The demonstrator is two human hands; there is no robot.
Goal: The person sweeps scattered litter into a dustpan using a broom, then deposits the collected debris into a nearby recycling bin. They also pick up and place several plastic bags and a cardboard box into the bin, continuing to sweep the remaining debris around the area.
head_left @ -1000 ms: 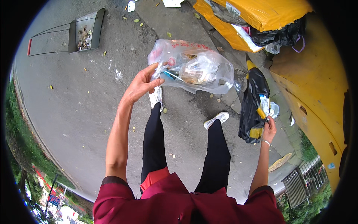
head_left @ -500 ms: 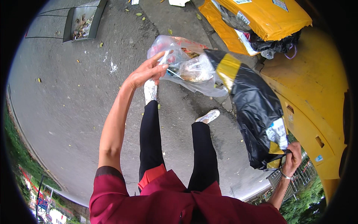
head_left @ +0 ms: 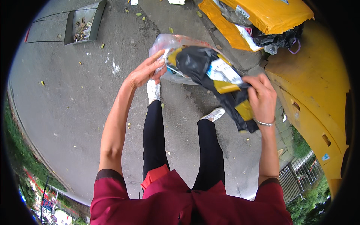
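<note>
My left hand (head_left: 147, 71) grips the rim of a thin, clear plastic bag (head_left: 162, 43) with faint red print. The bag gapes above the pavement, in front of my left shoe. In my right hand (head_left: 263, 98), with a bracelet at the wrist, is a black plastic mailing bag (head_left: 193, 64) with yellow tape bands and a white label (head_left: 224, 72). The fingers pinch it beside the label. Its far end lies over the mouth of the clear bag, close to my left fingers, and hides most of what is inside. Its lower end hangs toward my right shoe.
A large yellow bin (head_left: 311, 75) stands at the right. Against its far end are a yellow-wrapped parcel (head_left: 288, 17) and a black bag (head_left: 279, 39). A long-handled dustpan (head_left: 96, 23) with litter lies at the far left. Leaves are scattered over the pavement.
My right hand has swung inward from the lower right, bringing the black mailing bag left over the clear bag's opening. My left hand keeps its hold and has barely moved.
</note>
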